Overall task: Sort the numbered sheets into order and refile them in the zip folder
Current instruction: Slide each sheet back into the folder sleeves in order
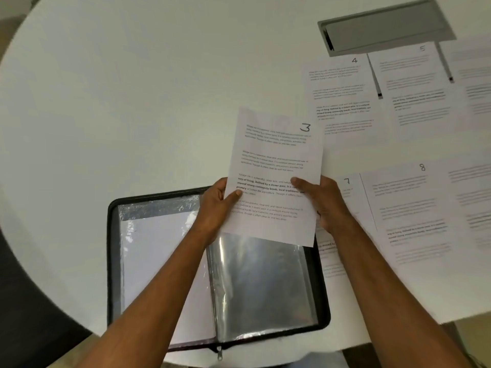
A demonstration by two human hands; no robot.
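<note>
I see both hands lifted over the open zip folder point(164, 261), holding sheet 3 point(276, 166) between them. My left hand point(216, 205) grips the sheet's left edge, thumb lying across the printed face and the fingers behind the paper. My right hand point(322, 200) pinches the right edge the same way, thumb on the text. The sheet tilts a little clockwise, its handwritten number at the upper right corner, and its lower edge hangs above the folder's right half.

The folder lies flat on the white desk point(119, 102) at about 6 o'clock, black zipped border all around, the zip pull point(219, 353) at its near edge. Its left clear sleeve point(159, 274) holds a white page; the right sleeve point(263, 285) looks shiny and grey, and I cannot tell what is inside it.

From 1 to 3 o'clock more numbered sheets lie spread on the desk: sheet 4 point(342, 102) and sheet 5 point(414, 86) farther off, sheet 7 point(345, 197) and sheet 8 point(414, 208) nearer, sheet 7 partly behind my right hand. At 1 o'clock a grey cable hatch point(385, 25) is set into the desk, just beyond sheets 4 and 5.
</note>
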